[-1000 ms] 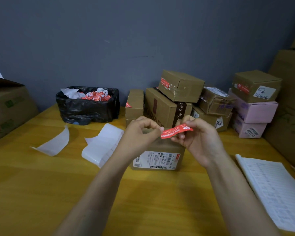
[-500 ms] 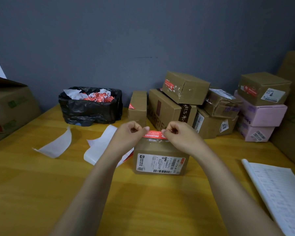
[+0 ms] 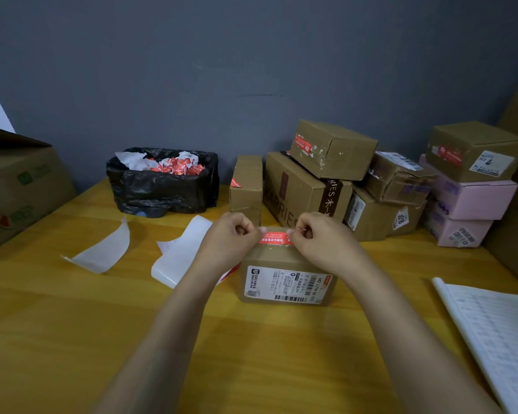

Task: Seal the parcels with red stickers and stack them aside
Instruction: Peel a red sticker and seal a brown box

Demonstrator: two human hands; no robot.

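the parcel [image 3: 287,282] sits at the centre of the frame on the bench [image 3: 72,324], its shipping label facing the camera. the red sticker [image 3: 275,238] lies across its top. the left hand [image 3: 231,237] pinches the sticker's left end between thumb and curled fingers. the right hand [image 3: 320,240] pinches the right end the same way, so the strip is stretched between them. i cannot tell whether it is stuck down yet.

the sticker looks thin and limp, and it would likely curl or cling to a finger if it went slack. the ends seem the sensible place to hold it, keeping it taut until the middle is pressed down. the parcel is a small cardboard box under glossy tape, probably light and stiff enough to take a firm rub. to move it, a grip on its two short sides should do, though the tape may be slippery.

the bench is smooth yellow wood. white strips of backing paper [image 3: 102,252] lie left of the parcel. a black bag [image 3: 162,189] of crumpled scraps stands at the back left, and a big carton [image 3: 18,186] is at the left edge. sealed parcels [image 3: 332,150] are piled at the back right beside pink boxes [image 3: 473,198]. a notebook [image 3: 497,333] lies at the lower right, and a grey wall [image 3: 222,70] closes the back.
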